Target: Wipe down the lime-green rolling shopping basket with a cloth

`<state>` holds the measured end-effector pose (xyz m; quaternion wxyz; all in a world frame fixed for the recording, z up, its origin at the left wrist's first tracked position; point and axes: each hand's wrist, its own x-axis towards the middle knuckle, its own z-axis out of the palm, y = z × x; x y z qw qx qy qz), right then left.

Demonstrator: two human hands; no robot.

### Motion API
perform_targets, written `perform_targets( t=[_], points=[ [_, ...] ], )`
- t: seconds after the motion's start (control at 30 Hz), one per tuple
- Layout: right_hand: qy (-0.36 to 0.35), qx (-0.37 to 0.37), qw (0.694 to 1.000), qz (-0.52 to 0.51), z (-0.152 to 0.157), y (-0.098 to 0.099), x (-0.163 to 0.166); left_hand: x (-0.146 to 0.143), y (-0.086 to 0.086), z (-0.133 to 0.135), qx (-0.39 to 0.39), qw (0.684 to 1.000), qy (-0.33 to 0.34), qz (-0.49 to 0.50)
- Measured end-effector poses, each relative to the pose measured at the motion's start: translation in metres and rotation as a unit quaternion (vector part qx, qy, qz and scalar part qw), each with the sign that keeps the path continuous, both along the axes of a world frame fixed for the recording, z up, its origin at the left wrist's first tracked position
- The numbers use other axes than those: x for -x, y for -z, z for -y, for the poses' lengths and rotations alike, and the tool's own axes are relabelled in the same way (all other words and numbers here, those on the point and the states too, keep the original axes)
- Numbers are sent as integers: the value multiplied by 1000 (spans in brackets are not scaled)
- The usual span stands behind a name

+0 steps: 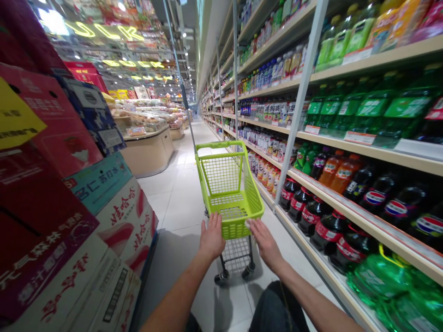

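A lime-green shopping cart (258,203) stands upright in the aisle in front of me, its basket bare inside. My left hand (212,237) is at the near left edge of the basket, fingers stretched out and holding nothing. At the near right corner, the fingertips of my right hand (266,242) close on a small white thing (248,223), too small to name. Whether either hand's fingers press on the rim is hard to tell. A thin pole (183,90) rises from the cart's far left corner.
Drink shelves (349,138) run along the right, with cola bottles (327,230) and green bottles (377,103). Stacked drink cartons (117,214) crowd the left side. Beyond them a rounded display counter (148,154) borders the tiled floor (169,198).
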<state>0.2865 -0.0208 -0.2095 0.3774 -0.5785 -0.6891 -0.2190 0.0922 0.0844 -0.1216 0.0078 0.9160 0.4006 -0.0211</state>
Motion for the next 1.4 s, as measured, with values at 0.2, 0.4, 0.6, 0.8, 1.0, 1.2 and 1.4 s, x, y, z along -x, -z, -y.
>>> perform_targets(
  t=[0.2, 0.4, 0.6, 0.8, 1.0, 1.2, 1.4],
  points=[
    [101, -24, 994, -18, -50, -43, -4, 6, 1, -5, -8, 1000, 4, -23],
    [13, 51, 993, 103, -62, -17, 48, 11, 4, -7, -29, 999, 15, -26],
    [109, 49, 991, 61, -36, -26, -8, 14, 2, -5, -6, 1000, 12, -22],
    [7, 55, 996, 73, -53, -16, 41, 12, 0, 5, -10, 1000, 23, -14],
    [77, 55, 993, 71, -26, -23, -13, 11, -1, 8, 1, 1000, 24, -16],
    [70, 70, 995, 9, -22, -27, -14, 8, 2, 8, -1, 1000, 17, -16],
    [143, 44, 988, -36, -40, -25, -9, 8, 1, 9, 4, 1000, 18, -20]
  ],
)
